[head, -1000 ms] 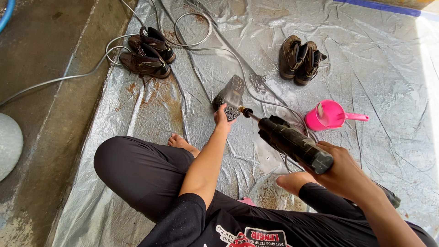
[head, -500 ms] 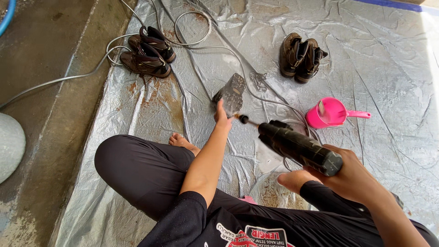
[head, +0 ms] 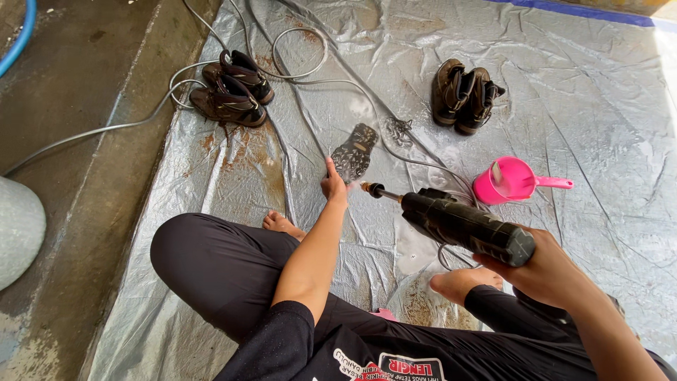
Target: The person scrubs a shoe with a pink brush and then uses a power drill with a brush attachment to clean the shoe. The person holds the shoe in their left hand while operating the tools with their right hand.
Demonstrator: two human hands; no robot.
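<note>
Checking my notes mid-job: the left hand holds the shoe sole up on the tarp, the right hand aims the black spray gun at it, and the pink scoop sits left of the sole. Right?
Not quite. In the head view the pink scoop sits to the right of the shoe sole, not left. The rest stands: the left hand holds the sole on the tarp and the right hand aims the black spray gun.

We sit cross-legged, both bare feet out front. Our left arm stretched forward and down, elbow nearly straight, left hand (head: 333, 186) out past knee, fingers curled, thumb up. Our right arm bent in from lower right, wrist cocked, right hand (head: 539, 271) closed in fist-like grip, knuckles up.
</note>
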